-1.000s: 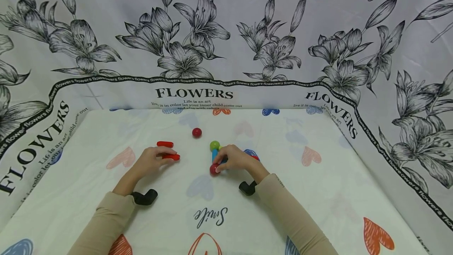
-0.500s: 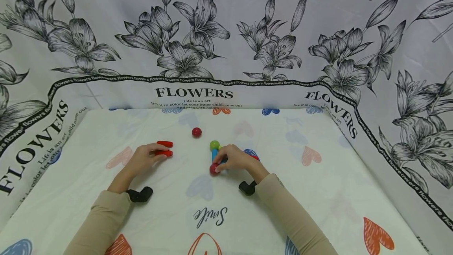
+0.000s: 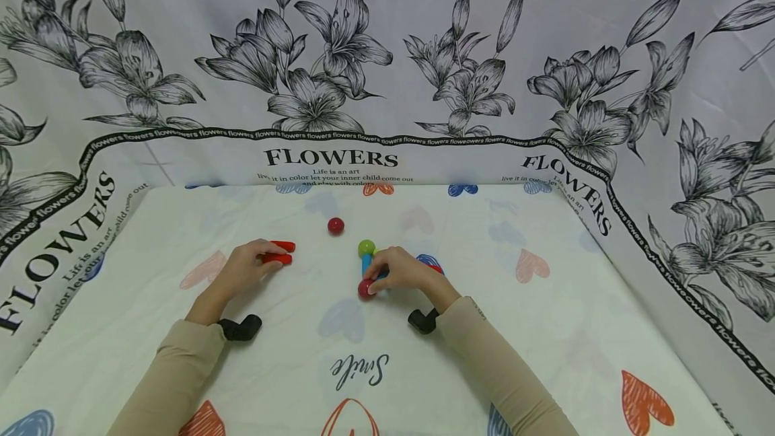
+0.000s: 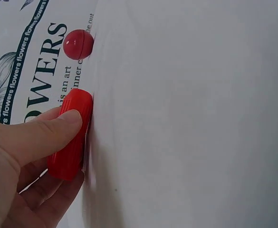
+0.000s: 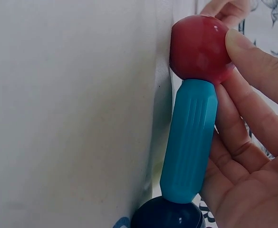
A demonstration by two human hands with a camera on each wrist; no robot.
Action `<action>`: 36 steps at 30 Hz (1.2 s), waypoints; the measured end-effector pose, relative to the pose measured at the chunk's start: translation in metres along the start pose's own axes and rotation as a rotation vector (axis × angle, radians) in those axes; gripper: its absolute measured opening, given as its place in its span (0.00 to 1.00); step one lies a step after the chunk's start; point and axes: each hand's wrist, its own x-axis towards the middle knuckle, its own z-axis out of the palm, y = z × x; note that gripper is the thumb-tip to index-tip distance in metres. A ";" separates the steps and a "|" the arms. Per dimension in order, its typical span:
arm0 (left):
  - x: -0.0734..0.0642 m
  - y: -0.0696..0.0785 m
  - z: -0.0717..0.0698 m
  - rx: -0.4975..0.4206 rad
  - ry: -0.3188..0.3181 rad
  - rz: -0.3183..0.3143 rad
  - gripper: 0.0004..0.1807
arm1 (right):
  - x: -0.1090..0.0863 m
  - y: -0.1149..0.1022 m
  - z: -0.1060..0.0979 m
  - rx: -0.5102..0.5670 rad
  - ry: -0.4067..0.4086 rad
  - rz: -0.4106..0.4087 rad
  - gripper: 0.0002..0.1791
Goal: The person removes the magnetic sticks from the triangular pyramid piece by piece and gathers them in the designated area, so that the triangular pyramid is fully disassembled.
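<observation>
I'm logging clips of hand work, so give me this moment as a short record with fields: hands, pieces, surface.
Left hand: pinches the near red stick
Right hand: grips the joined red ball
Joined pieces: turquoise rod between that ball and a navy ball; green ball at the far end of a blue rod
Loose pieces: far red stick, lone red ball
Surface: white cloth printed with hearts
Unclear: part of the joined pieces, hidden by the right hand
</observation>
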 end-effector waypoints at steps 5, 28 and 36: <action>0.003 0.001 0.000 0.045 0.000 0.017 0.12 | 0.000 0.000 0.000 -0.002 0.000 0.004 0.12; 0.002 0.008 -0.004 0.089 0.036 0.036 0.11 | -0.002 0.001 0.000 -0.006 -0.002 -0.009 0.12; 0.000 0.013 -0.002 0.071 0.114 0.123 0.13 | -0.004 0.001 -0.001 0.015 -0.042 -0.037 0.12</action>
